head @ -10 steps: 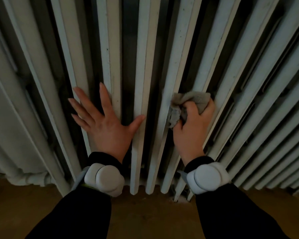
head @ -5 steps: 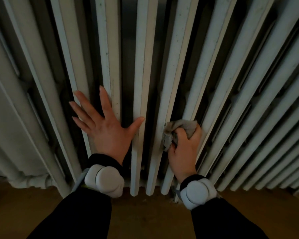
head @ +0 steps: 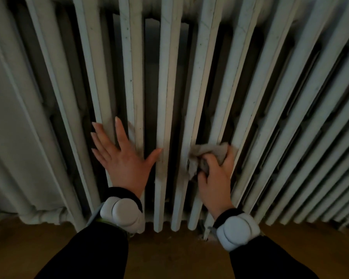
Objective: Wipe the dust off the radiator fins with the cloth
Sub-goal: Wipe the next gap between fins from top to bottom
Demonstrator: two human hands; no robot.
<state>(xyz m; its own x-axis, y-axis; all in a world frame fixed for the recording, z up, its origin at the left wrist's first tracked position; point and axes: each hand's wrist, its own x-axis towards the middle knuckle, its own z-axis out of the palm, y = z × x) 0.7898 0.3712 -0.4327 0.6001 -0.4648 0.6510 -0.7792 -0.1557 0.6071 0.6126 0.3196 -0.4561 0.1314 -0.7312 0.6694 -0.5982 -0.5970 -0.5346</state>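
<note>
My right hand (head: 216,178) grips the crumpled grey-beige cloth (head: 209,153) low against 1 fin of the pale grey cast-iron radiator (head: 167,77), my left hand (head: 122,160) spread flat on neighbouring fins, so I'm mid-wipe and next should press and slide along that fin

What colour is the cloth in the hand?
Greyish-beige; the cloth shows in the head view, gripped by the right hand.

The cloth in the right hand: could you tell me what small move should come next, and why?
Probably slide the cloth down the fin toward the floor: the right hand grips it against the fin's lower part, with a short stretch below.
</note>
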